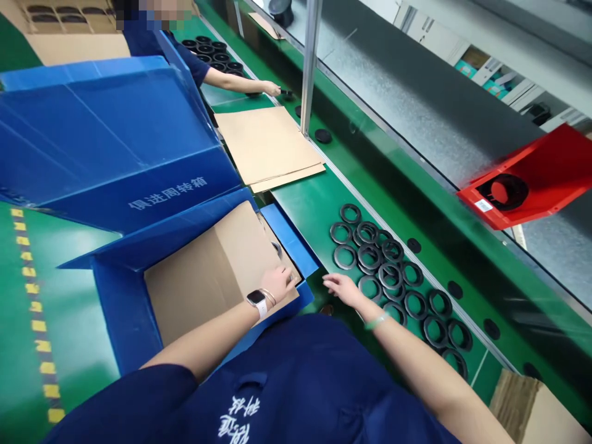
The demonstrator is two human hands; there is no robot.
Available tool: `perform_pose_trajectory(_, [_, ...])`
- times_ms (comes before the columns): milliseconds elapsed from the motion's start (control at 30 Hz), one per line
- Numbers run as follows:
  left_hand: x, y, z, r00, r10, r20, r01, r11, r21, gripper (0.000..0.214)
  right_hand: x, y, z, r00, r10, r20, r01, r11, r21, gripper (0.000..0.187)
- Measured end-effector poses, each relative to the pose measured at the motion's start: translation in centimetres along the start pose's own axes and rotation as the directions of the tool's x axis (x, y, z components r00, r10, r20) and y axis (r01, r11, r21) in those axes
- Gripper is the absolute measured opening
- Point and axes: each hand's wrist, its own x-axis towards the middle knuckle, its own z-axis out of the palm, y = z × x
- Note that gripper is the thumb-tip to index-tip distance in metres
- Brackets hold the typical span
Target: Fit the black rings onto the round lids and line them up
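My left hand (276,285), with a watch on the wrist, is at the right edge of a brown cardboard sheet (198,290) inside an open blue box (124,308). Its bent fingers are closed at the sheet's edge; the fingertips are partly hidden. Part of a dark ring (276,248) shows past that edge. To the right, my right hand (342,288) hovers between the box and the bench, fingers loosely extended and nothing visible in them. Beside it, several black rings (345,257) lie singly and overlapping on the green bench (300,209).
Flat cardboard sheets (272,145) lie beyond the box. A co-worker's arm (231,81) reaches toward the green conveyor (370,179), which carries dark discs (323,135). A metal post (309,68) stands there. A red bin (531,179) sits across, and stacked cardboard (518,401) at lower right.
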Motion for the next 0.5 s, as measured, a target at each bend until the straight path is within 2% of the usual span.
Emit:
perform_pose_trajectory(133, [-3.3, 1.0, -2.1, 0.995, 0.023, -0.092, -0.032, 0.995, -0.094, 0.034, 6.9, -8.3, 6.6, 0.974, -0.152, 0.169, 0.178, 0.973, -0.147, 0.02])
perform_pose_trajectory(233, [-5.2, 1.5, -2.9, 0.988, 0.054, -0.145, -0.078, 0.983, -0.165, 0.03, 9.0, -12.8, 11.1, 0.961, -0.186, 0.207, 0.237, 0.937, -0.257, 0.023])
perform_pose_trajectory(300, [-6.5, 1.2, -3.3, 0.98, 0.056, -0.188, -0.098, 0.97, -0.221, 0.031, 9.3, -14.8, 12.3, 0.96, -0.203, 0.191, 0.255, 0.915, -0.313, 0.024])
perform_pose_trajectory(367, [-7.8, 0.4, -3.5, 0.972, 0.032, -0.235, -0.099, 0.954, -0.283, 0.033, 8.9, -16.1, 11.0, 0.958, -0.228, 0.174, 0.276, 0.899, -0.339, 0.02])
perform_pose_trajectory(400, [-8.4, -0.1, -3.6, 0.967, 0.01, -0.254, -0.093, 0.945, -0.315, 0.034, 8.3, -16.5, 9.3, 0.956, -0.24, 0.169, 0.286, 0.895, -0.344, 0.02])
perform_pose_trajectory(433, [-9.0, -0.6, -3.6, 0.963, -0.016, -0.269, -0.081, 0.935, -0.345, 0.033, 7.5, -16.6, 7.0, 0.953, -0.252, 0.165, 0.295, 0.893, -0.339, 0.021])
perform_pose_trajectory(500, [-9.8, -1.5, -3.5, 0.955, -0.078, -0.286, -0.044, 0.917, -0.398, 0.032, 4.7, -15.8, 0.8, 0.949, -0.276, 0.15, 0.31, 0.897, -0.314, 0.032])
